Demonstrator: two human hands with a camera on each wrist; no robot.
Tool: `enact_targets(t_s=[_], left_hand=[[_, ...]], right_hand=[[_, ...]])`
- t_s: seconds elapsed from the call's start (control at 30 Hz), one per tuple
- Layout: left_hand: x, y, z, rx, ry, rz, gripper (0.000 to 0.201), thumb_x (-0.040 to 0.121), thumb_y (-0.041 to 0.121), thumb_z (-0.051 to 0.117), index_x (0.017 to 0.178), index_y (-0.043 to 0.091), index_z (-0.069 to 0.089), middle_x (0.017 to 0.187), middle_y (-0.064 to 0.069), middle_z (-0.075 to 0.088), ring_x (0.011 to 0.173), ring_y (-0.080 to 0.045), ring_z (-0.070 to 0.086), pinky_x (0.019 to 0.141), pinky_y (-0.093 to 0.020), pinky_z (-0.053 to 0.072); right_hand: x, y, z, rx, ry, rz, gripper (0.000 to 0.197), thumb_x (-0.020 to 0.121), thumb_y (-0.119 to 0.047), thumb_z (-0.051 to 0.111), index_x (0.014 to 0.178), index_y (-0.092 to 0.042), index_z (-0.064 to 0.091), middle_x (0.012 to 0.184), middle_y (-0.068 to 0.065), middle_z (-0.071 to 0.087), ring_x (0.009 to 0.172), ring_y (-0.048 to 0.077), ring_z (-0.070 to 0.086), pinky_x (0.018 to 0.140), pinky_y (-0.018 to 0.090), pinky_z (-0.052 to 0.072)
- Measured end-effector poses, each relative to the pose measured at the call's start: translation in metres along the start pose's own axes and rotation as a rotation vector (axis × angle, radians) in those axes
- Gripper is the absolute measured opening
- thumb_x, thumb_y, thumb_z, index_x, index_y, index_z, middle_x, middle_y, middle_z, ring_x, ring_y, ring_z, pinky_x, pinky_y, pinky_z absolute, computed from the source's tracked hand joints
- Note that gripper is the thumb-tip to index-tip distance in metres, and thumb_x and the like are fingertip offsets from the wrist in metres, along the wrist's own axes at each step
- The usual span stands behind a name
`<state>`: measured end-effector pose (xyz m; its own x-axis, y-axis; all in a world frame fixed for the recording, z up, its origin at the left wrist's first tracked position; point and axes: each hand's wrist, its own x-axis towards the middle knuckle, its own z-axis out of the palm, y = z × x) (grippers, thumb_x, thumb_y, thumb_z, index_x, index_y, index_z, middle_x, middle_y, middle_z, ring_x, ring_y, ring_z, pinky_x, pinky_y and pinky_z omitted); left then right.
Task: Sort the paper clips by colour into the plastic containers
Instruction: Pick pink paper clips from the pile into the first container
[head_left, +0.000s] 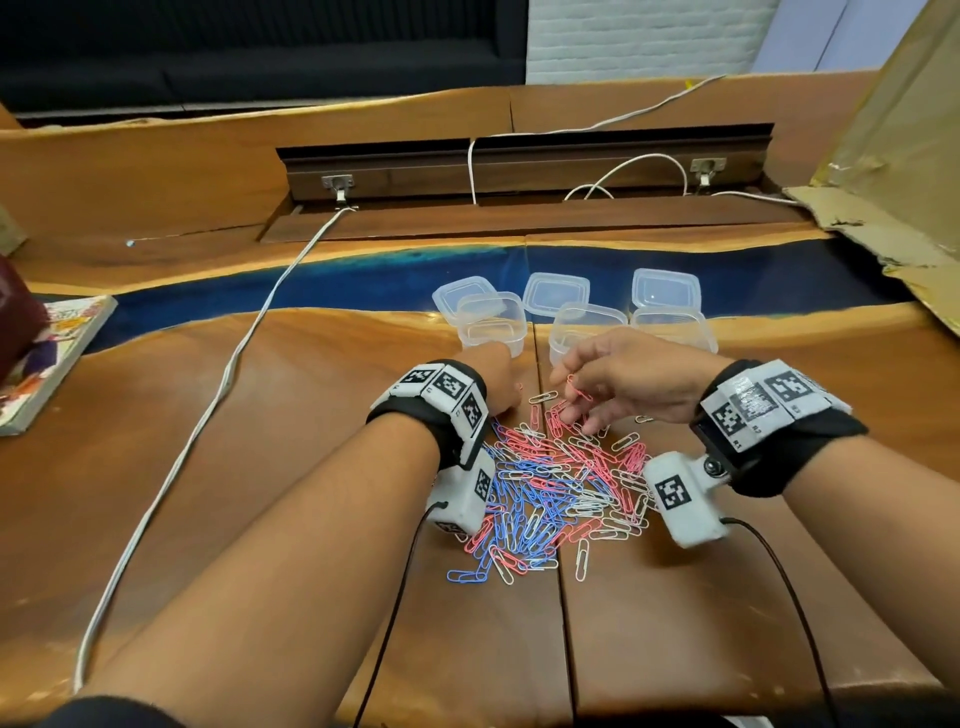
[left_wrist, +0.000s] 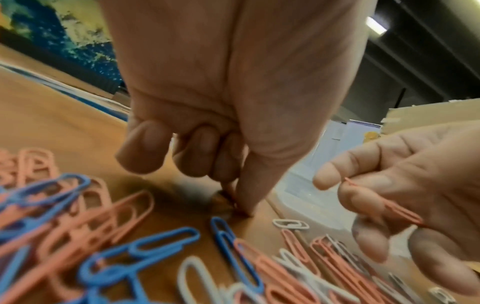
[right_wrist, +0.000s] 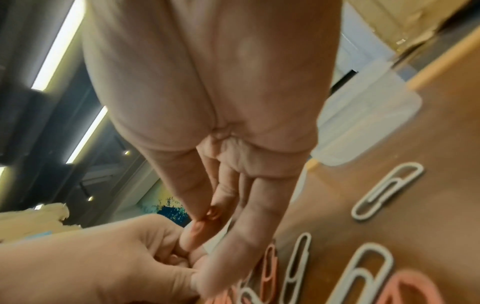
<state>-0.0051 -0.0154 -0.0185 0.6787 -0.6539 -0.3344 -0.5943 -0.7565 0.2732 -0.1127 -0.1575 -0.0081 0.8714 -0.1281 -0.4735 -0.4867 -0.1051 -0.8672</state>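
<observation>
Even indoor light; wide-angle bending at edges; wrist views blurred, perhaps from motion.

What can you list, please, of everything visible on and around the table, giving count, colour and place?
Paper clips: many, pink, blue and white, heaped between the wrists.
Containers: three, clear plastic, behind the heap.
Lids: three, clear, behind the containers.
Cable: one, white, across the table's left.
Book: one, colourful, far left.
Cardboard: brown, far right.
Table: wood with blue strip.
Left hand: fingertips down on the table by the heap.
Right hand: pinching a pink clip.
</observation>
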Motion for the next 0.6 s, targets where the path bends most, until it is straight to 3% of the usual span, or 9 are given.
enact_targets(t_s=[0.07, 0.13, 0.2, 0.23, 0.27, 0.33, 0.4, 0.5, 0.6], left_hand=[[-0.003, 0.002, -0.001, -0.007, -0.009, 0.015, 0.019, 0.090, 0.027, 0.057, 0.086, 0.008, 0.058, 0.082, -0.008, 0.056, 0.079, -0.023, 0.054, 0.068, -0.030, 0.042], [-0.006, 0.002, -0.004, -0.106, -0.014, 0.013, 0.026, 0.096, 0.027, 0.046, 0.094, 0.005, 0.060, 0.090, -0.010, 0.057, 0.083, -0.023, 0.051, 0.071, -0.028, 0.038], [-0.011, 0.002, -0.010, -0.308, -0.020, -0.014, 0.031, 0.099, 0.024, 0.035, 0.097, 0.004, 0.060, 0.106, -0.018, 0.061, 0.090, -0.032, 0.055, 0.070, -0.027, 0.036], [-0.013, 0.001, -0.013, -0.454, -0.018, -0.044, 0.028, 0.097, 0.020, 0.035, 0.091, 0.006, 0.059, 0.104, -0.023, 0.061, 0.088, -0.038, 0.057, 0.063, -0.027, 0.036], [-0.015, 0.000, -0.016, -0.637, -0.024, -0.091, 0.020, 0.092, 0.016, 0.038, 0.079, 0.010, 0.053, 0.089, -0.024, 0.060, 0.073, -0.039, 0.057, 0.054, -0.026, 0.033], [-0.020, -0.004, -0.016, -0.958, -0.095, -0.186, 0.012, 0.077, 0.013, 0.039, 0.067, 0.018, 0.035, 0.059, -0.006, 0.038, 0.043, -0.020, 0.032, 0.046, -0.019, 0.019], [-0.021, -0.009, -0.013, -1.156, -0.171, -0.188, 0.011, 0.074, 0.015, 0.038, 0.066, 0.020, 0.031, 0.053, 0.002, 0.030, 0.041, -0.011, 0.018, 0.046, -0.015, 0.013], [-0.024, -0.013, -0.008, -1.259, -0.232, -0.134, 0.010, 0.073, 0.016, 0.038, 0.066, 0.021, 0.034, 0.051, 0.001, 0.034, 0.041, -0.011, 0.019, 0.046, -0.017, 0.011], [-0.025, -0.016, -0.006, -1.303, -0.274, -0.087, 0.010, 0.071, 0.015, 0.036, 0.062, 0.020, 0.037, 0.052, -0.001, 0.035, 0.040, -0.012, 0.021, 0.046, -0.017, 0.012]], right_hand=[[-0.001, -0.004, 0.004, 0.056, -0.007, 0.043, 0.012, 0.094, -0.005, 0.045, 0.099, -0.002, 0.055, 0.073, 0.009, 0.052, 0.059, 0.021, 0.058, 0.044, 0.027, 0.050], [0.001, -0.005, 0.005, 0.037, -0.003, 0.087, 0.015, 0.094, -0.020, 0.050, 0.084, -0.009, 0.053, 0.065, 0.004, 0.044, 0.049, 0.015, 0.042, 0.037, 0.022, 0.035], [0.004, -0.006, 0.008, -0.214, 0.050, 0.082, 0.033, 0.091, -0.040, 0.057, 0.072, -0.014, 0.050, 0.057, 0.002, 0.041, 0.045, 0.015, 0.036, 0.040, 0.021, 0.031], [0.005, -0.006, 0.011, -0.423, 0.097, 0.055, 0.038, 0.088, -0.045, 0.061, 0.069, -0.013, 0.051, 0.053, 0.004, 0.044, 0.043, 0.017, 0.039, 0.042, 0.023, 0.034], [0.006, -0.006, 0.016, -0.632, 0.150, 0.021, 0.041, 0.084, -0.046, 0.065, 0.066, -0.012, 0.052, 0.052, 0.005, 0.047, 0.043, 0.018, 0.043, 0.045, 0.024, 0.036], [0.007, -0.006, 0.028, -0.930, 0.241, -0.031, 0.043, 0.079, -0.045, 0.071, 0.060, -0.013, 0.049, 0.054, 0.001, 0.045, 0.047, 0.014, 0.042, 0.047, 0.026, 0.033], [0.008, -0.008, 0.037, -1.038, 0.274, -0.063, 0.044, 0.078, -0.038, 0.073, 0.057, -0.015, 0.043, 0.056, -0.001, 0.042, 0.051, 0.011, 0.038, 0.045, 0.026, 0.027], [0.012, -0.011, 0.043, -1.102, 0.222, -0.076, 0.041, 0.081, -0.026, 0.069, 0.056, -0.017, 0.039, 0.057, -0.002, 0.041, 0.054, 0.014, 0.041, 0.045, 0.023, 0.027], [0.014, -0.014, 0.048, -1.150, 0.165, -0.105, 0.041, 0.086, -0.026, 0.063, 0.057, -0.017, 0.036, 0.059, -0.001, 0.040, 0.064, 0.020, 0.045, 0.046, 0.022, 0.027]])
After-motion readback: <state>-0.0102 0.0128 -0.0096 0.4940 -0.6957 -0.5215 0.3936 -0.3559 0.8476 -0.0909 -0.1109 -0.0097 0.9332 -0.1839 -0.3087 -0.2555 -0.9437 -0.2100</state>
